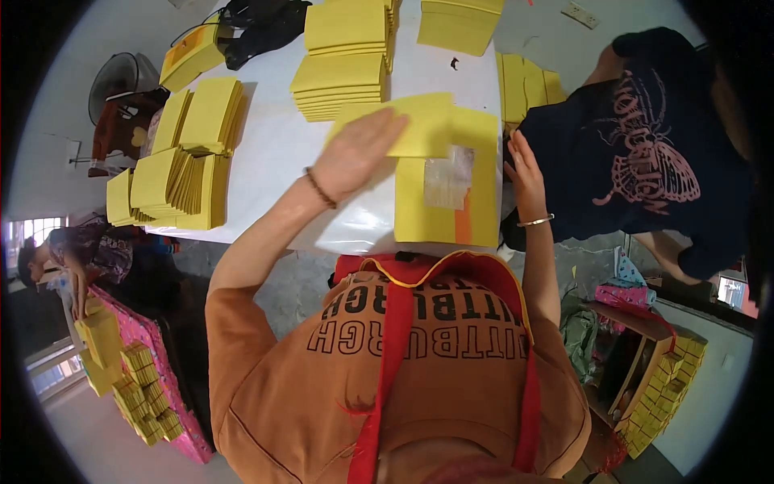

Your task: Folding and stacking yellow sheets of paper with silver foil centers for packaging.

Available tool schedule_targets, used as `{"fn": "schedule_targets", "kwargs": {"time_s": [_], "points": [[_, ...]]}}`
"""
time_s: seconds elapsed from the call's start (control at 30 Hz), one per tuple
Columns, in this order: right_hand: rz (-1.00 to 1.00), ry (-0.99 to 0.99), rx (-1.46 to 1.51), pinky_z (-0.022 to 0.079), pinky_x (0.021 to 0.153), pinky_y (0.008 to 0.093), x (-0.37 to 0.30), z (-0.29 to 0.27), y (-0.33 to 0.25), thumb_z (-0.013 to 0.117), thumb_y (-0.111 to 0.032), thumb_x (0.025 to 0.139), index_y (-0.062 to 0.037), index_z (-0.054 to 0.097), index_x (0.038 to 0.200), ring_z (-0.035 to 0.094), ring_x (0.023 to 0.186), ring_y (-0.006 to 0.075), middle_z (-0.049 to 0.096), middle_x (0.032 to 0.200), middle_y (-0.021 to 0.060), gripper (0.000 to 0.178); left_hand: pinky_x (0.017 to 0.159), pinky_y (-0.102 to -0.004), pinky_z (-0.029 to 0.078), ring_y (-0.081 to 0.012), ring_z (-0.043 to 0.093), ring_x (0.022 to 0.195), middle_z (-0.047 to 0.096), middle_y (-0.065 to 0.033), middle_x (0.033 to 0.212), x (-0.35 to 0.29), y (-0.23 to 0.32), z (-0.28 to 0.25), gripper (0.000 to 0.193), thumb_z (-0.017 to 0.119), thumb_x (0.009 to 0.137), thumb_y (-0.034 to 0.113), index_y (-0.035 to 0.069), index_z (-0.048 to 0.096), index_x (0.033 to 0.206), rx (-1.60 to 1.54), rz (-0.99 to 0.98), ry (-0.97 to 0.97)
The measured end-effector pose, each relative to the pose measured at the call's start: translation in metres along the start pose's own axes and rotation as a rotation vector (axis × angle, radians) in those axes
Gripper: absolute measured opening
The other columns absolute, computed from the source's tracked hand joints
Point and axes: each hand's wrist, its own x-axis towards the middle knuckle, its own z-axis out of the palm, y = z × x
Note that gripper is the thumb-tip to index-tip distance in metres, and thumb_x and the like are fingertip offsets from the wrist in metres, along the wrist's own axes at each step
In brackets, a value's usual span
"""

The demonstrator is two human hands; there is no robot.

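Note:
A yellow paper sheet [411, 218] lies flat at the table's front edge, with a shiny translucent patch [448, 179] and an orange strip [463, 218] on it. Over its upper part rests a yellow folded paper piece [427, 125], slightly blurred. My left hand [359, 153], a beaded bracelet at the wrist, lies across the left part of that folded piece, fingers stretched out and smeared a little by motion. Beside the sheet's right edge is my right hand [526, 169], fingers extended, with a bangle at its wrist; nothing shows in its grasp.
Stacks of folded yellow paper stand ahead [337, 81] and on the left [173, 177] of the white table [270, 121]. A dark bit [454, 64] lies near the far stack. One person in a dark shirt [637, 153] is close on the right; another person [89, 258] works at far left.

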Motion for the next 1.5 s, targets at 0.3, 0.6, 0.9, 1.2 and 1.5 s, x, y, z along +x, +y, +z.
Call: {"fn": "schedule_targets", "kwargs": {"time_s": [0.3, 0.6, 0.9, 1.2, 1.5], "points": [[-0.040, -0.088, -0.253, 0.031, 0.100, 0.0322, -0.008, -0.006, 0.028, 0.051, -0.010, 0.088, -0.0019, 0.042, 0.128, 0.038, 0.123, 0.0232, 0.044, 0.131, 0.0123, 0.042, 0.095, -0.0427, 0.037, -0.0329, 0.043, 0.114, 0.044, -0.0210, 0.124, -0.126, -0.067, 0.072, 0.050, 0.052, 0.078, 0.010, 0.002, 0.041, 0.126, 0.214, -0.161, -0.219], [-0.544, -1.106, -1.580, 0.043, 0.085, 0.0368, 0.023, 0.174, -0.010, 0.054, -0.004, 0.075, -0.0045, 0.062, 0.101, 0.053, 0.105, 0.0262, 0.059, 0.108, 0.0125, 0.027, 0.102, -0.0464, 0.025, -0.0347, 0.031, 0.123, 0.036, -0.0197, 0.131, -0.133, -0.068, 0.083, 0.049, 0.045, 0.088, 0.034, 0.006, 0.040, 0.128, 0.079, -0.301, -0.301], [0.054, -1.189, -1.877, 0.049, 0.075, 0.0376, 0.059, 0.244, 0.072, 0.058, -0.007, 0.073, -0.0027, 0.066, 0.094, 0.060, 0.093, 0.0287, 0.060, 0.105, 0.0133, 0.023, 0.101, -0.0514, 0.018, -0.0374, 0.021, 0.128, 0.025, -0.0179, 0.139, -0.142, -0.097, 0.086, 0.051, 0.043, 0.088, 0.043, 0.017, 0.038, 0.132, -0.139, -0.464, -0.309], [0.257, -1.147, -1.755, 0.043, 0.088, 0.0402, 0.056, 0.244, 0.056, 0.050, -0.033, 0.084, -0.0084, 0.052, 0.119, 0.051, 0.109, 0.0285, 0.050, 0.120, 0.0136, 0.043, 0.101, -0.0583, 0.011, -0.0426, 0.009, 0.131, 0.011, -0.0215, 0.144, -0.133, -0.091, 0.070, 0.081, 0.049, 0.072, 0.067, 0.025, 0.028, 0.138, 0.234, -0.407, -0.526], [-0.346, -0.637, -0.728, 0.042, 0.087, 0.0275, 0.017, 0.087, -0.054, 0.052, -0.018, 0.088, -0.0033, 0.056, 0.112, 0.054, 0.101, 0.0178, 0.057, 0.110, 0.0091, 0.028, 0.102, -0.0579, 0.004, -0.0374, 0.004, 0.134, 0.007, -0.0190, 0.146, -0.121, -0.098, 0.065, 0.081, 0.043, 0.074, 0.069, 0.025, 0.023, 0.139, 0.345, -0.439, -0.732]]}}
